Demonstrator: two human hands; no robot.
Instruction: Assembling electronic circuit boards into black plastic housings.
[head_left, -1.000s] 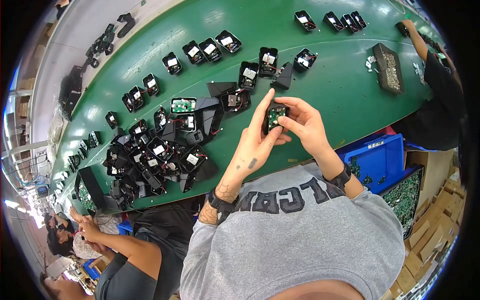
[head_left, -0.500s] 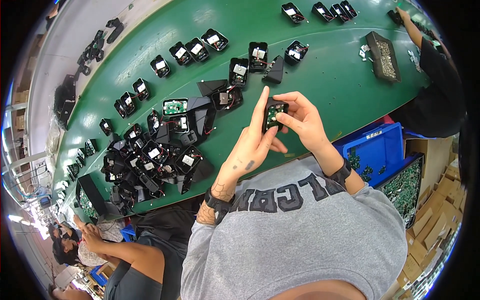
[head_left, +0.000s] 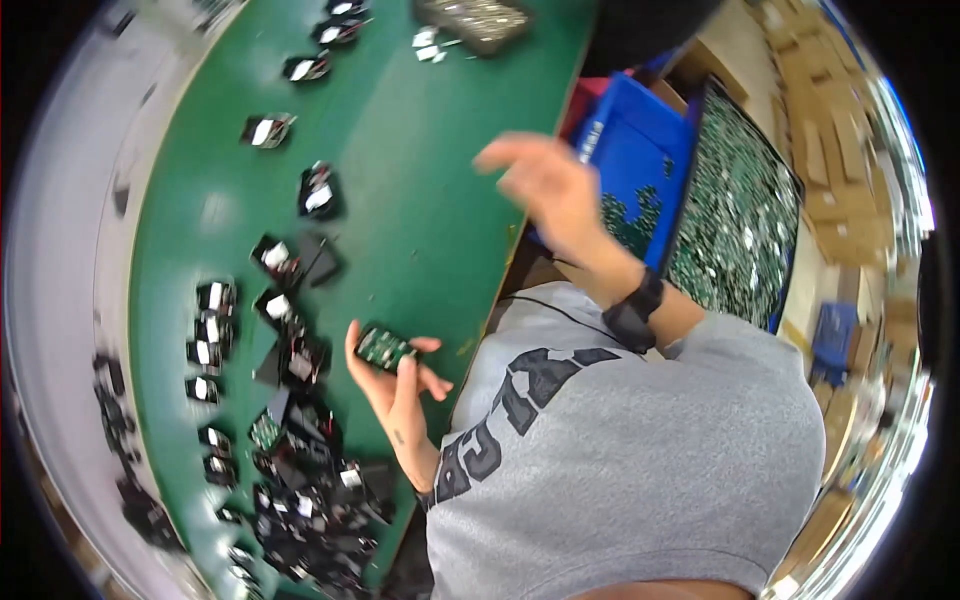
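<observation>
My left hand (head_left: 397,388) is closed around a small black plastic case with a green circuit board (head_left: 385,348) showing in its open top. The thumb lies along the near edge of the board. My right hand (head_left: 550,190) is raised away from the case, near the table edge and the blue bin (head_left: 633,130). It is blurred, but its index finger is stretched out and nothing shows in it. Loose green circuit boards (head_left: 630,215) lie in the blue bin.
A black tray heaped with circuit boards (head_left: 740,205) stands beyond the bin. On the green table (head_left: 420,180), black housings (head_left: 320,530) pile up at lower left, with others in rows. A box of small metal parts (head_left: 480,22) sits at the far end. Cartons (head_left: 840,150) stack at right.
My view has swung to the right. My right hand has let go of the case and moved off toward the blue bin, while my left hand keeps holding the case.
</observation>
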